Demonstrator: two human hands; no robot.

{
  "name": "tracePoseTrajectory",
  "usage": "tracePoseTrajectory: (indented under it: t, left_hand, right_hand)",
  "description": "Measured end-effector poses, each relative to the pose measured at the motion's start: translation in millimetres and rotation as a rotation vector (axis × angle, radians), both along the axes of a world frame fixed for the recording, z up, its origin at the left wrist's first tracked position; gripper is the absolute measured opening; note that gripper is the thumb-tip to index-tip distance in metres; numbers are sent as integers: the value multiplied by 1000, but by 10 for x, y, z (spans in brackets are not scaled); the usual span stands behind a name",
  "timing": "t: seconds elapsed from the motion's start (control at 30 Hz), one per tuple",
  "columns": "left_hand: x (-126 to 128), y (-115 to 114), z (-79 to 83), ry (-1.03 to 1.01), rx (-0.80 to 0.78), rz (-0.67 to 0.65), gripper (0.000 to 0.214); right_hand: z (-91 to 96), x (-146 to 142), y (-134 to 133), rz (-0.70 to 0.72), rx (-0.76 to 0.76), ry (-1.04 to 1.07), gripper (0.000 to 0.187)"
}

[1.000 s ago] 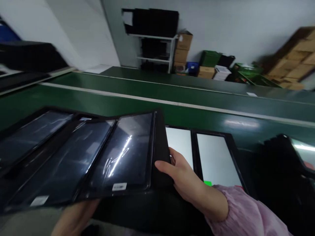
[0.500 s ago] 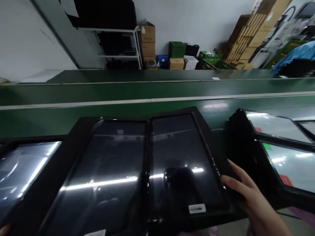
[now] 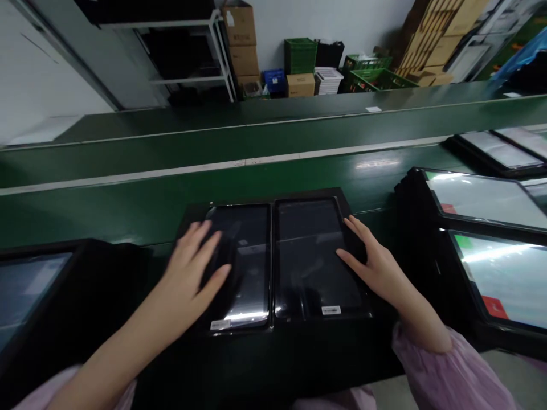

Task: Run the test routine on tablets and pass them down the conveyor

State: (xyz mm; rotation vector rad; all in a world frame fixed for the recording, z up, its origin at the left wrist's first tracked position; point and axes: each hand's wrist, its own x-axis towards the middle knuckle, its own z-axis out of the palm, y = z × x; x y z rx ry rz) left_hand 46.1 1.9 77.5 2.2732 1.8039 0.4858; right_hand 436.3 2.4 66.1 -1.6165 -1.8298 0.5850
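Observation:
A black tray (image 3: 307, 195) lies on the green bench in front of me, with two dark glossy screen panels side by side in it. Over the outer edge of the left screen panel (image 3: 250, 256) is my left hand (image 3: 188, 279), fingers spread and a little blurred; whether it touches the glass I cannot tell. My right hand (image 3: 376, 262) rests at the outer edge of the right screen panel (image 3: 314, 250), thumb and fingers apart, nothing gripped. Each panel has a small white label near its lower edge.
To the right stand stacked black trays (image 3: 444, 256) with pale screens bearing red and green tabs. Another black tray (image 3: 98, 262) with a screen is at the left. Behind runs a green conveyor (image 3: 256, 136); cardboard boxes (image 3: 241, 51) and green crates (image 3: 300, 56) stand beyond it.
The tray with the two dark panels has moved away from me and now lies flat on the bench. My left hand has come into view over it; my right hand has loosened from its edge.

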Motion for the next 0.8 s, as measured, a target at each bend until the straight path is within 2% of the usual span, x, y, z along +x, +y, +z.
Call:
tracePoseTrajectory:
  t: [0.1,0.17,0.23,0.3,0.43,0.57,0.67,0.8]
  left_hand:
    - [598,576,0,96,-72,-140,77]
    - [880,924,-30,168,-65,-186,71]
    - [1029,1190,-63,208,-47,-168,68]
    - [1073,1352,-92,223,-54,-146,70]
    - [1059,1410,-101,230,-102,-130,79]
    - [1084,1327,0,215,-137,-67,81]
    - [1113,1321,74,223,-148,-56,79]
    - [1127,1388,77,194,-172,-76,71]
  right_hand:
    - [35,-30,257,22,-21,23,82]
    - [52,-26,377,12,-9,49,82]
    - [40,-10,449,-1,3,88,81]
    - [-2,11,484,-10,8,123,80]
    - [-69,30,480,-30,20,172,77]
    - [16,13,411,-45,-7,185,78]
    - [73,11,383,-55,-20,173,80]
    - [-11,27,433,-68,-23,169,83]
